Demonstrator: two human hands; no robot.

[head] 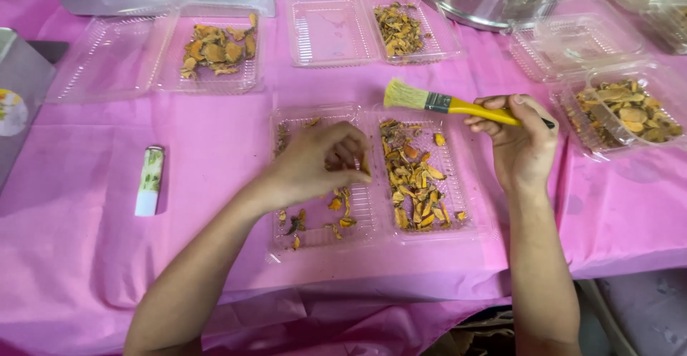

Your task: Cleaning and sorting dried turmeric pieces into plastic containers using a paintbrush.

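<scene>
Head view: left hand [323, 161] pinches a dried slice [364, 164] over the open clear tray [372, 177]; right hand [521, 141] is closed round a yellow brush [447, 103], bristles above the tray. Best to brush lightly, slice kept low over the tray so dust and crumbs land inside.

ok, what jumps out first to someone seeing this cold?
The bright pink table cover fills the view, dotted with clear plastic trays of dried orange-brown slices. At centre, the left hand pinches a slice over the open double tray, while the right hand holds a yellow-handled brush above it.
</scene>
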